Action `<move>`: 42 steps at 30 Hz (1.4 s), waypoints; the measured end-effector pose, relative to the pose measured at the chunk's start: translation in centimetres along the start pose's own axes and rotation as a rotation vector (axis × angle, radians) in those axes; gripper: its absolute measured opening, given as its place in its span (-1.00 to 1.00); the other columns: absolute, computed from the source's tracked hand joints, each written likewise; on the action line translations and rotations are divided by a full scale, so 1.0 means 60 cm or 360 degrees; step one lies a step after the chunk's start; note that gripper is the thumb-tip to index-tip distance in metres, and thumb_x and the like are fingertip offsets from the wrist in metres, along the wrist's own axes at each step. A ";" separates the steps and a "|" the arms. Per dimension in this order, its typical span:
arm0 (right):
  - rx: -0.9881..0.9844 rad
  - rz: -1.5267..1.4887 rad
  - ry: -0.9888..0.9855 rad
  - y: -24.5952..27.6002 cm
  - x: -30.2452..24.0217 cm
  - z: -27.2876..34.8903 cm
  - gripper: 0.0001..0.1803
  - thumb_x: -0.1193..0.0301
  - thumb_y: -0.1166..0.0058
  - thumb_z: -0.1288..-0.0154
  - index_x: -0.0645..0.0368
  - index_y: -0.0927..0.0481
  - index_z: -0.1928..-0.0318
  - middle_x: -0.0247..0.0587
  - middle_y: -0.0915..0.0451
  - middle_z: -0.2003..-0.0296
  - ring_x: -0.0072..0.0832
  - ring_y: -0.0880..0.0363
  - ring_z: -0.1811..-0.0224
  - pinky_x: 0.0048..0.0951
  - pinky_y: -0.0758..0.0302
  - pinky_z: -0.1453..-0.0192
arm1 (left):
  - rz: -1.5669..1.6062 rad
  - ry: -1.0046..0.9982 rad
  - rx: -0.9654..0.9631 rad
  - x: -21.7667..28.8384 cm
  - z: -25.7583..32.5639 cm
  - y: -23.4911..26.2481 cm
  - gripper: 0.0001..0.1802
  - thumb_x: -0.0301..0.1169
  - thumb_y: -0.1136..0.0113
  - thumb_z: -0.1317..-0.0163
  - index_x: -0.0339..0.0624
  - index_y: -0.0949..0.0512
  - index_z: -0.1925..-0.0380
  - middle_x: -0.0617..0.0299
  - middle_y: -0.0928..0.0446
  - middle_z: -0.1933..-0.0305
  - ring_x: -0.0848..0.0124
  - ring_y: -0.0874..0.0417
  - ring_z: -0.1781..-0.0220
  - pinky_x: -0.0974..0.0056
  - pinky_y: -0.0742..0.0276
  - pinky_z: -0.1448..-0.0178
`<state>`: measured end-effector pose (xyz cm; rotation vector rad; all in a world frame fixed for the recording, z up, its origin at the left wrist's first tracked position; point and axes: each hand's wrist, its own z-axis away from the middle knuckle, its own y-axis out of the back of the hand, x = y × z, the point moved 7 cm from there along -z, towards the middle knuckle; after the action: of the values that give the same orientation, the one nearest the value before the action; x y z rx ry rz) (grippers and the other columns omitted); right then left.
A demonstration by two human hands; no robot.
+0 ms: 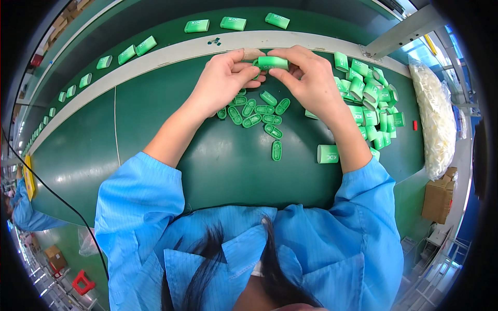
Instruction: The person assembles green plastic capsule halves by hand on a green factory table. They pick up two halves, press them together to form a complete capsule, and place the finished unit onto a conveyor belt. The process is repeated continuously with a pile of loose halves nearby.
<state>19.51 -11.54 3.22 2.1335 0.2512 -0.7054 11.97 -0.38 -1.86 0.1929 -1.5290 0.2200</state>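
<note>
Both hands meet above the far edge of the green work surface (155, 119). The left hand (224, 78) and the right hand (306, 75) pinch 1 green casing (273, 62) between their fingertips, each grasping an end. Just below it lies a cluster of small green oval caps (259, 111). A heap of green casings (371, 101) sits beside the right forearm, and 1 more casing (328, 153) lies alone near the blue sleeve (371, 207). Finished casings (233, 23) ride the conveyor belt (171, 31) beyond.
</note>
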 end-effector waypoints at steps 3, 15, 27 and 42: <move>0.0004 -0.0111 -0.0200 0.010 0.007 0.001 -0.70 0.50 -0.20 0.00 0.17 -0.58 0.17 -0.16 -0.55 0.41 -0.36 -0.47 0.52 -0.41 -0.44 0.40 | -0.0174 0.0029 0.0078 0.001 0.004 0.006 -0.64 -0.55 -0.04 -0.26 -0.36 -0.39 -0.07 0.10 -0.57 0.12 0.41 -0.63 0.11 0.39 -0.58 0.01; -0.0199 -0.0737 -0.0651 -0.008 0.057 0.005 -0.72 0.42 -0.18 -0.17 0.27 -0.55 0.12 -0.37 -0.54 0.45 -0.67 -0.44 0.48 -0.61 -0.40 0.39 | 0.0443 0.0004 0.0214 -0.008 -0.003 0.027 -0.59 -0.53 -0.07 -0.24 -0.34 -0.35 -0.11 0.04 -0.54 0.05 0.34 -0.58 -0.02 0.30 -0.51 -0.15; -0.0314 -0.1154 -0.0782 -0.048 0.080 0.014 -0.72 0.48 -0.16 -0.16 0.33 -0.53 0.11 -0.28 -0.58 0.41 -0.64 -0.54 0.37 -0.61 -0.50 0.26 | 0.0257 -0.0101 0.0258 -0.005 0.005 0.017 -0.70 -0.52 -0.17 -0.17 -0.30 -0.51 0.06 0.13 -0.60 0.13 0.48 -0.61 0.13 0.40 -0.55 0.02; -0.0190 -0.1046 -0.0668 -0.033 0.072 0.013 -0.67 0.56 -0.18 -0.13 0.38 -0.51 0.06 -0.18 -0.62 0.28 -0.58 -0.58 0.31 -0.59 -0.55 0.17 | -0.0208 -0.0470 0.0314 0.012 0.015 0.002 -0.59 -0.48 -0.07 -0.25 -0.30 -0.39 -0.12 0.10 -0.60 0.14 0.43 -0.63 0.12 0.39 -0.51 -0.02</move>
<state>21.95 -11.22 -0.93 1.7251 0.7565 -1.4486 11.09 -0.50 -1.09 0.4982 -1.7800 0.2463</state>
